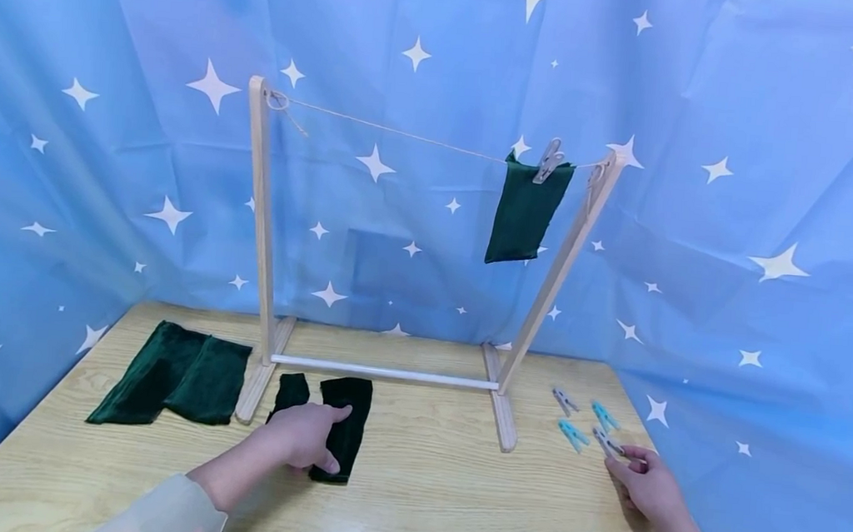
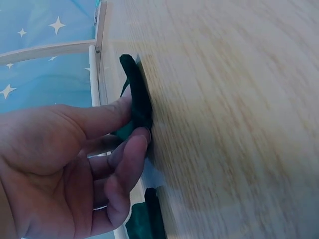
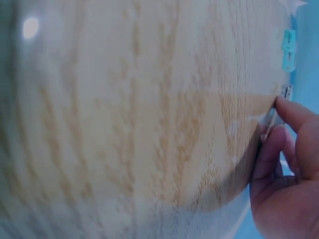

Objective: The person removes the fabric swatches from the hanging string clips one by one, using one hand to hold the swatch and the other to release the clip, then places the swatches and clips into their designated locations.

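My left hand reaches over a dark green cloth on the table. Its thumb and fingers pinch the cloth's near edge, which stands slightly raised in the left wrist view. Partly behind the hand shows more dark green cloth; whether the two are joined is hidden. At the table's right side my right hand has its thumb and index finger at the near end of a grey clothespin, seeming to pinch it. Two blue clothespins and another grey clothespin lie just beyond.
A wooden drying rack stands at the back with a string between its posts. Near the right post a green cloth hangs under a grey clothespin. More green cloth lies at far left. A starry blue curtain encloses the table.
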Available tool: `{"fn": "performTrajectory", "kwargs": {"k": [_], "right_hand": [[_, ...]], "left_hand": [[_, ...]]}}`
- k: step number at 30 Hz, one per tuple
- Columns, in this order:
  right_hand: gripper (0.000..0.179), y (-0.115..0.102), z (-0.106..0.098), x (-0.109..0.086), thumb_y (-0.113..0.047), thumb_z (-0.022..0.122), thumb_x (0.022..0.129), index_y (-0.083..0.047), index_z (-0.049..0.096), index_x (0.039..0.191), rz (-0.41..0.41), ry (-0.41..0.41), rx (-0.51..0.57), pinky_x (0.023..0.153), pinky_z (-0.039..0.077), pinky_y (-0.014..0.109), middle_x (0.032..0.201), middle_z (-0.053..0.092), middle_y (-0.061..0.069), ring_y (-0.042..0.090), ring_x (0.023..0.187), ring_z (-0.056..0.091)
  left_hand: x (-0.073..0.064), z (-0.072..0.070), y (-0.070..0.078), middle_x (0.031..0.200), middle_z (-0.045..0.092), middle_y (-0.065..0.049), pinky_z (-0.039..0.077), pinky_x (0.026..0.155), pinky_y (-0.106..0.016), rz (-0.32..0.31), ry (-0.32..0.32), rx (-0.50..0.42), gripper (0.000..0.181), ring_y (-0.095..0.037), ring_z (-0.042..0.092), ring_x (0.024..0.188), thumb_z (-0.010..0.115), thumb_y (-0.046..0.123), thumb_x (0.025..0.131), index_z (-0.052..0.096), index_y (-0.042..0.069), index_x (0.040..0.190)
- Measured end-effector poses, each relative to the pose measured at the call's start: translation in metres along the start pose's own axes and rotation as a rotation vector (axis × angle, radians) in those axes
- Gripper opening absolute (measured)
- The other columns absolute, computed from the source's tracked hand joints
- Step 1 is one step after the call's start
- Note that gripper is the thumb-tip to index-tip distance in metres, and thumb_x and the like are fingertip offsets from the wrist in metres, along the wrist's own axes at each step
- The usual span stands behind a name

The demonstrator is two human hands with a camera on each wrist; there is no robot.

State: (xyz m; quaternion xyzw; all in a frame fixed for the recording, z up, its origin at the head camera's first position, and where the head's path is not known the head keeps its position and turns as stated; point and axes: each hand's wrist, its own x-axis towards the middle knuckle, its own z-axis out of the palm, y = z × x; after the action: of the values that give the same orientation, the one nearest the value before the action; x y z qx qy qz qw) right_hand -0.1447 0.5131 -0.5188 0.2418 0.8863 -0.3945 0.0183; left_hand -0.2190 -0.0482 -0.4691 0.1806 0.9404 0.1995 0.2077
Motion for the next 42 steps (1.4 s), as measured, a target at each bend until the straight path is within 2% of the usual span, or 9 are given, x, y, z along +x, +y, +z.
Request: {"fn": "performTrajectory", "kwargs": {"k": [2, 4, 6, 9, 14, 20, 28, 35, 42], "right_hand": [[0.074, -0.002, 0.0, -0.001, -0.041, 0.072, 0.105, 0.008, 0.042, 0.152, -0.006, -0.007, -0.006, 0.063, 0.057, 0.033, 0.121, 0.054, 0.023, 0.019, 0.081, 0.059], [0.075, -0.003, -0.001, -0.002, -0.041, 0.072, 0.106, 0.008, 0.041, 0.154, -0.009, -0.022, -0.005, 0.063, 0.057, 0.033, 0.122, 0.053, 0.023, 0.019, 0.083, 0.059], [0.079, -0.005, -0.002, -0.004, -0.039, 0.073, 0.106, 0.01, 0.036, 0.156, -0.007, -0.047, 0.005, 0.066, 0.058, 0.032, 0.125, 0.051, 0.024, 0.018, 0.087, 0.058], [0.083, -0.008, -0.008, -0.008, -0.033, 0.072, 0.107, 0.013, 0.029, 0.161, 0.002, -0.064, 0.042, 0.068, 0.058, 0.032, 0.128, 0.052, 0.022, 0.017, 0.088, 0.059], [0.066, -0.035, -0.026, -0.022, -0.028, 0.061, 0.113, 0.011, 0.037, 0.16, -0.085, 0.066, 0.032, 0.066, 0.06, 0.03, 0.125, 0.062, 0.017, 0.015, 0.079, 0.065], [0.056, -0.116, -0.052, -0.048, -0.04, 0.057, 0.115, -0.001, 0.055, 0.155, -0.313, 0.239, -0.033, 0.061, 0.059, 0.03, 0.122, 0.065, 0.008, 0.01, 0.076, 0.065], [0.031, -0.24, -0.086, -0.079, -0.039, 0.065, 0.112, -0.022, 0.069, 0.138, -0.567, 0.29, 0.081, 0.059, 0.056, 0.021, 0.11, 0.063, -0.016, 0.006, 0.073, 0.064], [0.041, -0.326, -0.09, -0.091, -0.04, 0.064, 0.111, -0.016, 0.067, 0.145, -0.711, 0.325, 0.035, 0.06, 0.055, 0.02, 0.121, 0.061, -0.015, 0.007, 0.072, 0.065], [0.05, -0.389, -0.095, -0.097, -0.04, 0.067, 0.11, -0.021, 0.061, 0.156, -0.793, 0.304, -0.008, 0.064, 0.055, 0.016, 0.155, 0.052, 0.004, 0.008, 0.073, 0.068]], "left_hand": [[0.0, -0.001, -0.002, 0.089, 0.079, -0.006, 0.045, 0.05, -0.029, 0.006, 0.006, -0.03, 0.09, -0.016, 0.06, 0.047, 0.095, 0.026, 0.087, 0.051, 0.016, 0.165], [0.0, -0.002, -0.004, 0.095, 0.081, -0.009, 0.044, 0.051, -0.029, 0.013, 0.006, -0.084, 0.089, -0.015, 0.054, 0.046, 0.096, 0.023, 0.086, 0.053, 0.015, 0.164], [-0.001, -0.004, -0.006, 0.089, 0.078, -0.006, 0.043, 0.053, -0.029, 0.025, 0.003, -0.148, 0.087, -0.014, 0.05, 0.046, 0.096, 0.02, 0.086, 0.054, 0.013, 0.163], [-0.003, -0.01, -0.009, 0.06, 0.062, -0.003, 0.043, 0.058, -0.029, 0.035, -0.002, -0.235, 0.079, -0.015, 0.051, 0.049, 0.093, 0.017, 0.089, 0.058, 0.011, 0.16], [-0.008, -0.029, -0.003, 0.067, 0.069, -0.007, 0.049, 0.062, -0.033, 0.11, 0.041, -0.322, 0.055, -0.022, 0.067, 0.062, 0.084, 0.024, 0.099, 0.067, 0.006, 0.148], [-0.011, -0.056, 0.027, 0.074, 0.07, -0.007, 0.053, 0.058, -0.034, 0.286, 0.15, -0.447, 0.034, -0.018, 0.061, 0.056, 0.072, 0.03, 0.108, 0.077, 0.007, 0.134], [-0.001, -0.099, 0.087, 0.09, 0.073, -0.001, 0.059, 0.068, -0.033, 0.476, 0.287, -0.521, 0.025, -0.025, 0.073, 0.073, 0.068, 0.03, 0.111, 0.08, 0.015, 0.126], [0.026, -0.136, 0.134, 0.103, 0.078, -0.008, 0.053, 0.073, -0.034, 0.538, 0.446, -0.663, 0.028, -0.023, 0.073, 0.093, 0.067, 0.036, 0.111, 0.079, 0.017, 0.128], [0.053, -0.172, 0.182, 0.141, 0.072, -0.002, 0.059, 0.105, -0.041, 0.576, 0.551, -0.737, 0.041, -0.02, 0.067, 0.127, 0.066, 0.038, 0.112, 0.07, 0.013, 0.144]]}}
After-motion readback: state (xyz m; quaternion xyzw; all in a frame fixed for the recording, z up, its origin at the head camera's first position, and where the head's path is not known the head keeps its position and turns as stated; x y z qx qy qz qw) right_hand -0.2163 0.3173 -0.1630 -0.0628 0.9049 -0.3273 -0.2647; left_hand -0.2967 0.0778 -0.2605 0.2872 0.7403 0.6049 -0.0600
